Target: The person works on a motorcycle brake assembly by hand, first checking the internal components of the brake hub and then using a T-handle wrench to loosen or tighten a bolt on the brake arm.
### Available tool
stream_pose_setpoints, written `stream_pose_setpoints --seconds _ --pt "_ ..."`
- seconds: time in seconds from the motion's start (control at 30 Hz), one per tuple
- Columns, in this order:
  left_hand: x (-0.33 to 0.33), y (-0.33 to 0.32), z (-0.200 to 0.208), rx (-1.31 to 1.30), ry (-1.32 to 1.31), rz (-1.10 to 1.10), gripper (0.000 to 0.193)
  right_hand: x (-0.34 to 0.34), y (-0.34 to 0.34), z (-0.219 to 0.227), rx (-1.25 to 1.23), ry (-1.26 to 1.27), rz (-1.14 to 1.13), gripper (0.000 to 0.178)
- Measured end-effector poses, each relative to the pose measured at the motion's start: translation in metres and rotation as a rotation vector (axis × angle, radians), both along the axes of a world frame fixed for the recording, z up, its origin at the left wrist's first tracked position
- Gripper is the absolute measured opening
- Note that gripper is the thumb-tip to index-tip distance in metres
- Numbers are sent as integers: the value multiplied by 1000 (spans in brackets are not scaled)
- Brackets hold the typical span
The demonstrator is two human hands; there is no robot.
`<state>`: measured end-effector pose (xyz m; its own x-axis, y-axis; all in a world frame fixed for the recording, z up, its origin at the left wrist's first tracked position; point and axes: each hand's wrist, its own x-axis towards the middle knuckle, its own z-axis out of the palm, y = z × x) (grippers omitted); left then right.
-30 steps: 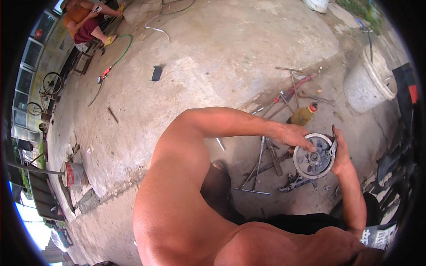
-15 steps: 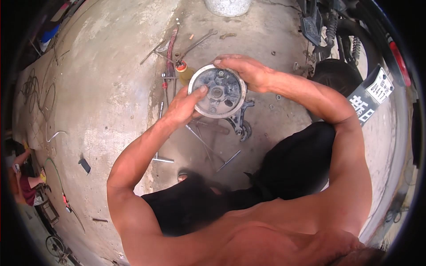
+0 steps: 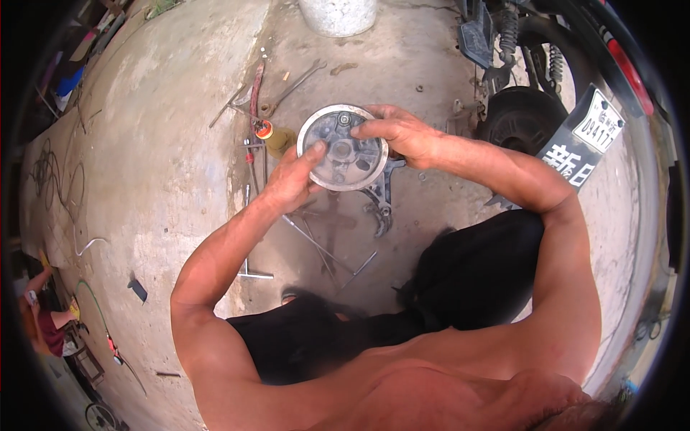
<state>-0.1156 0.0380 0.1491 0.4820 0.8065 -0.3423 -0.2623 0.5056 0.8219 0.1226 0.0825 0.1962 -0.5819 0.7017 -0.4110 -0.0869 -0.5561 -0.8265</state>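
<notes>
Between my hands is a round grey metal brake drum (image 3: 342,172), with a pale rim, a centre bore and a bolt near its top edge. My left hand (image 3: 292,172) grips its left side, thumb on the face and fingers mostly hidden underneath. On the upper right, my right hand (image 3: 399,134) is closed around the rim with a digit across the face. Below the drum a dark metal bracket (image 3: 386,194) with a curved end shows, partly covered. Just left of the drum stands a yellowish bottle (image 3: 281,141) with an orange cap (image 3: 264,129).
T-handled wrenches (image 3: 256,276) and a spanner (image 3: 300,83) lie on the concrete around the drum. A whitish bucket (image 3: 338,16) stands at the far side. The motorbike's rear tyre (image 3: 521,118) and plate are at right. Another person (image 3: 49,327) is at far left.
My right hand has shifted its grip, and a digit now reaches over the drum's face. The view has moved slightly, so the floor items appear further left and lower.
</notes>
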Motion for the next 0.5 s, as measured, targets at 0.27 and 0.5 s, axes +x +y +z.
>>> stream_pose_setpoints --seconds 0.27,0.5 --pt "-3 10 -6 -70 -44 24 57 8 3 6 25 91 -23 38" --pt "3 21 15 -79 -497 -9 66 12 12 13 157 360 67 34"
